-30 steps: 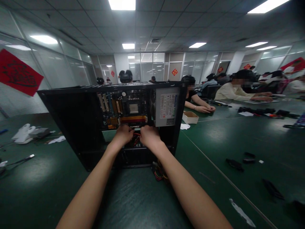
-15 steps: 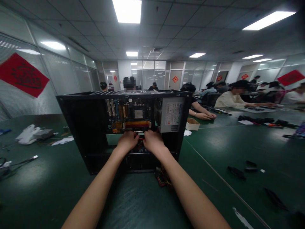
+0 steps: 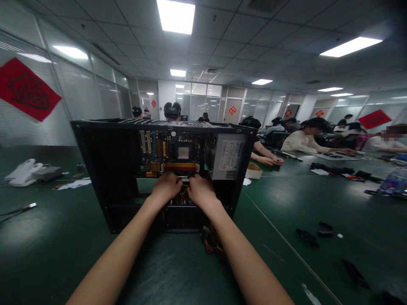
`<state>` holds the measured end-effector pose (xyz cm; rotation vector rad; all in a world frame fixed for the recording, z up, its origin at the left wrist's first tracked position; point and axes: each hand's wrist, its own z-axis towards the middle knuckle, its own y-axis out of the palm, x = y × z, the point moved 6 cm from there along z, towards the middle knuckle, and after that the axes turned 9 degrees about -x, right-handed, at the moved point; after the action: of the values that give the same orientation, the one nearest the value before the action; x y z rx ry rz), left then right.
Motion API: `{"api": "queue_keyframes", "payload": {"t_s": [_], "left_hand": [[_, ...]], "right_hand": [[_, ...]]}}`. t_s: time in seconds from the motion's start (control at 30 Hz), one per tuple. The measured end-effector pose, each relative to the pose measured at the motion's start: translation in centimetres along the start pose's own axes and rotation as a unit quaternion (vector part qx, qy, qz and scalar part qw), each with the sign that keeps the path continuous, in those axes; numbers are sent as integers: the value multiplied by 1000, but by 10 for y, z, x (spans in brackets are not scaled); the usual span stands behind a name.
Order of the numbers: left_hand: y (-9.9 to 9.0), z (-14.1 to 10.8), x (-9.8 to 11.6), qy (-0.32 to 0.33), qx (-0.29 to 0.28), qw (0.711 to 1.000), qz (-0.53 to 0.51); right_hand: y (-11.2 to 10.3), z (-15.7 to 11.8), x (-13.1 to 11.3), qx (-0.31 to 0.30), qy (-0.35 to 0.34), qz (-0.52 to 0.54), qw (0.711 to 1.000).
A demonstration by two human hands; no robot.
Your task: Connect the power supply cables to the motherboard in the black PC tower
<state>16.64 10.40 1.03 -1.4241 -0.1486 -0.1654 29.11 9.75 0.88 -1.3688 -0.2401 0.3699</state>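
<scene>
A black computer case point(image 3: 90, 178) stands upright on the green table with its side open. Inside are a motherboard point(image 3: 171, 144) and, at the upper right, a silver power supply point(image 3: 230, 159). Just below the board's yellow and red memory slots point(image 3: 181, 167), my left hand point(image 3: 165, 187) reaches in with its fingers curled closed. My right hand point(image 3: 202, 189) is closed beside it, a small gap away. What their fingertips grip is hidden. Red wires point(image 3: 184, 193) show between the hands. A bundle of coloured cables point(image 3: 210, 241) hangs under my right forearm at the case's lower edge.
To the left lie a white plastic bag point(image 3: 23, 173), a grey box point(image 3: 47, 173) and a cable point(image 3: 20, 209). A small open carton point(image 3: 253, 170) stands right of the case. Several black parts point(image 3: 307, 237) lie on the right. Co-workers sit around the far table.
The view has shifted slightly, so the case and table items sit a little further left. Both hands stay closed at the same spot below the memory slots.
</scene>
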Motion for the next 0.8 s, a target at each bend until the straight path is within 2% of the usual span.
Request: {"api": "queue_keyframes", "payload": {"t_s": [0.5, 0.8], "left_hand": [[-1, -1, 0, -4, 12, 999, 31], [0, -1, 3, 55, 2, 998, 24]], "right_hand": [[2, 1, 0, 1, 0, 5, 1000], [0, 1, -1, -14, -6, 12, 1000]]}}
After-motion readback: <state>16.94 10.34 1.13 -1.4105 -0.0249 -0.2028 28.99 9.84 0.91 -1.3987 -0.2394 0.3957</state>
